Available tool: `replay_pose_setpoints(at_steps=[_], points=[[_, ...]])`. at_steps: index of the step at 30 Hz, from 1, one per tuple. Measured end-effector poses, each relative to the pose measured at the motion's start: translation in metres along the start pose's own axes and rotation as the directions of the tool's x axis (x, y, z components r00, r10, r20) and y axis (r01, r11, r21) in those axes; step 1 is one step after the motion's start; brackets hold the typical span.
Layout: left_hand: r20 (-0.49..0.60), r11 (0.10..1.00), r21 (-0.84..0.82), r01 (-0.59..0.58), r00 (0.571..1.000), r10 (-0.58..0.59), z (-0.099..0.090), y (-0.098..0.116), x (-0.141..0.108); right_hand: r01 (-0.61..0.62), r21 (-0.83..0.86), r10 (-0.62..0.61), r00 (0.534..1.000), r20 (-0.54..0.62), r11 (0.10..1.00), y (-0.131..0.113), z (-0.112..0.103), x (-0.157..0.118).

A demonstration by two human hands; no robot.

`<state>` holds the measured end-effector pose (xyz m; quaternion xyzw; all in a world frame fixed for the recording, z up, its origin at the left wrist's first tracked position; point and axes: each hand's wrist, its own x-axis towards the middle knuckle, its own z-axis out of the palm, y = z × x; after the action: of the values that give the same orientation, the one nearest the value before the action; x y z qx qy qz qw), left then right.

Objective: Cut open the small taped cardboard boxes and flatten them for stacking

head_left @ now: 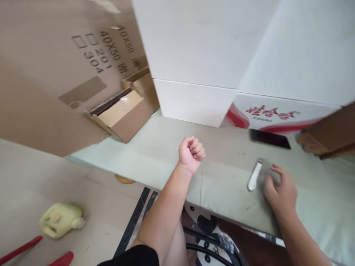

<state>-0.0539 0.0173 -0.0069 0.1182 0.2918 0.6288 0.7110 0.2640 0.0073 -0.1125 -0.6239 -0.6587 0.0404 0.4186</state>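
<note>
A slim white tool [255, 177] lies flat on the cloth-covered counter [222, 170], toward the right, its narrow end pointing away from the person. It looks light, stiff and fairly smooth, so it may slide a little on the cloth; it does not seem fragile. The middle of its long white body looks the best place to pinch, thumb on one side and fingers on the other.

The right hand [283, 192] is just beside the tool, to its right, not touching it; its fingers are bent, with a moderate gap between them and the thumb, and hold nothing visible. The left hand [191, 153] is over the counter, well to the left of the tool, with fingers curled into a loose fist; whether anything is tucked inside cannot be told.

Beyond the tool lies a dark phone [270, 139], with a brown carton [330, 129] to its right. White boxes [194, 103] wall off the back. An open small box [130, 123] sits at left, by a big carton [55, 74]. Nothing blocks the tool from above. A yellow jug [61, 220] lies on the floor.
</note>
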Motion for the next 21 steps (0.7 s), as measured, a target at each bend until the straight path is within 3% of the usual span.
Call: replay_pose_setpoints(at_steps=[1,3,6,12,15,19,21], points=[[-0.021,0.998,-0.064,-0.022,1.000,0.021,-0.005,0.010,-0.004,0.158,-0.038,-0.159,0.987,-0.029,0.987,-0.008,0.001,-0.004],[-0.055,0.985,-0.164,-0.053,0.998,0.045,-0.014,0.029,-0.012,0.415,-0.055,-0.419,0.904,-0.089,0.908,-0.029,0.008,-0.009],[-0.110,0.966,-0.229,-0.118,0.989,0.095,-0.032,0.054,-0.023,0.622,0.094,-0.623,0.782,-0.025,0.777,-0.081,0.029,-0.008],[-0.357,0.903,-0.333,-0.271,0.923,0.145,-0.070,0.087,-0.032,0.678,0.352,-0.745,0.661,0.093,0.645,-0.227,0.105,0.039],[-0.367,0.893,-0.358,-0.272,0.920,0.133,-0.079,0.096,-0.032,0.663,0.464,-0.790,0.593,0.154,0.588,-0.293,0.155,0.069],[-0.374,0.884,-0.385,-0.266,0.920,0.114,-0.081,0.099,-0.028,0.659,0.508,-0.825,0.511,0.240,0.556,-0.358,0.212,0.094],[-0.374,0.885,-0.392,-0.251,0.923,0.097,-0.081,0.100,-0.025,0.703,0.476,-0.848,0.415,0.329,0.529,-0.385,0.230,0.098]])
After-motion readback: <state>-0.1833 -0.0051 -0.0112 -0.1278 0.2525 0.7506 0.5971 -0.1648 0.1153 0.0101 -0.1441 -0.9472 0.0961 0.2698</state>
